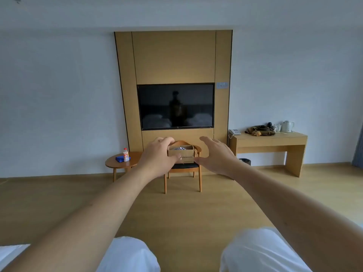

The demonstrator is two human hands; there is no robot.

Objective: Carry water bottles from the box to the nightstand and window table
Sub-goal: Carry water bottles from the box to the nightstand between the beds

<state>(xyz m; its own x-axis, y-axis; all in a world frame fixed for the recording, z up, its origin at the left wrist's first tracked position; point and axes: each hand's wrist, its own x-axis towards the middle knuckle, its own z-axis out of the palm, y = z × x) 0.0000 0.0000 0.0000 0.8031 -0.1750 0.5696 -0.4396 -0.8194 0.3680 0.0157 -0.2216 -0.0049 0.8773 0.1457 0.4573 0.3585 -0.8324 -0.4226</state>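
Your left hand (157, 156) covers the left end of the open brown cardboard box (183, 154), and whatever lies inside that box is too small and blurred to identify. Right of the box, the items on the long wooden desk (275, 141) are too small to tell apart, and your knees are cut off by the bottom edge.

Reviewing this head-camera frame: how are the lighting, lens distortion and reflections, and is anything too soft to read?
Head view: dim, flat, bluish light with no hard shadows; wide-angle stretch bows the wood panel edges and elongates the forearms; the dark TV mirrors a standing figure and beds; left hand and right hand are slightly soft; the box contents and bottle label are too small to read.
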